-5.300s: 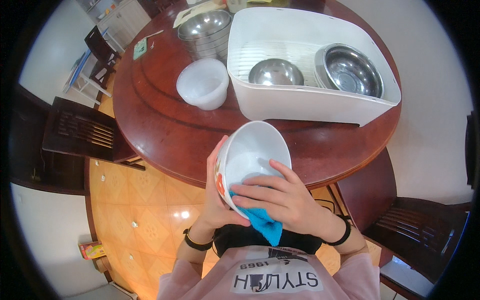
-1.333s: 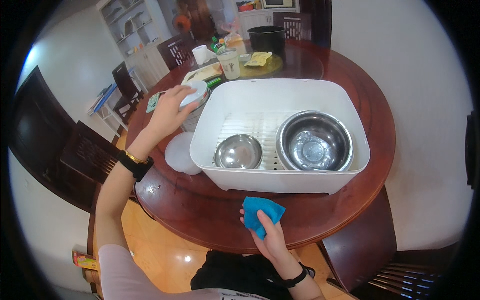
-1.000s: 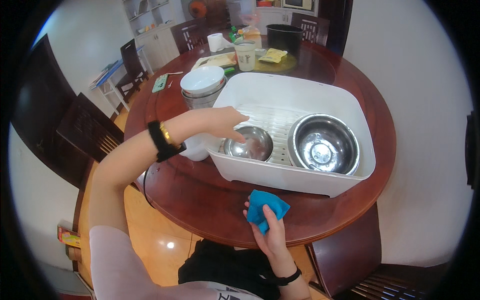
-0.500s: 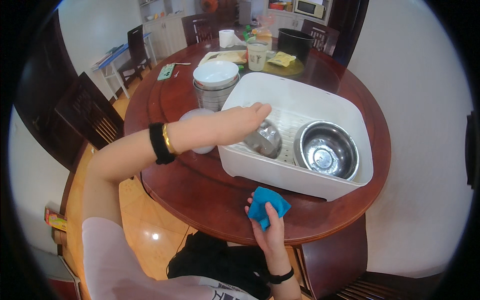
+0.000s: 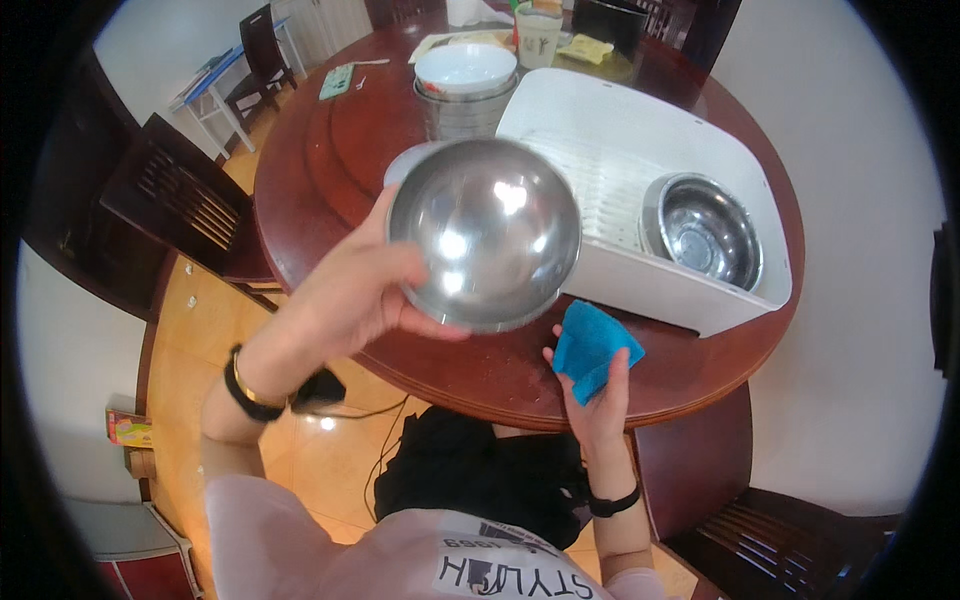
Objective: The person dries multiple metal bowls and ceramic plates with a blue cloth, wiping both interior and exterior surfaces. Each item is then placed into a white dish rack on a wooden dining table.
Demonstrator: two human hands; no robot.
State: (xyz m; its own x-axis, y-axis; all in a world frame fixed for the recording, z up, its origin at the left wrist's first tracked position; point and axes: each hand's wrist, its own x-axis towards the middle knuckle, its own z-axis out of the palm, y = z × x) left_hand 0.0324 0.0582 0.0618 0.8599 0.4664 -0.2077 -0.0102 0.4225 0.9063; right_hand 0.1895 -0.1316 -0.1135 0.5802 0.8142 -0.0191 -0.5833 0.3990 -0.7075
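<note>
My left hand grips a shiny stainless steel bowl by its left rim, thumb at the inner edge, and holds it up in front of the white basin. The inside of the bowl faces me. My right hand is closed around a folded blue cloth just past the table's front edge, below the bowl. Inside the white basin, at its right end, another steel bowl sits tilted. The raised bowl hides the basin's left part.
A white bowl rests atop stacked steel containers left of the basin on the round wooden table. A phone lies farther left. A cup and a yellow packet stand beyond. Dark wooden chairs flank the table.
My left hand has lifted the steel bowl out of the white basin and brought it toward me. My right hand still holds the blue cloth. The view has tilted downward.
</note>
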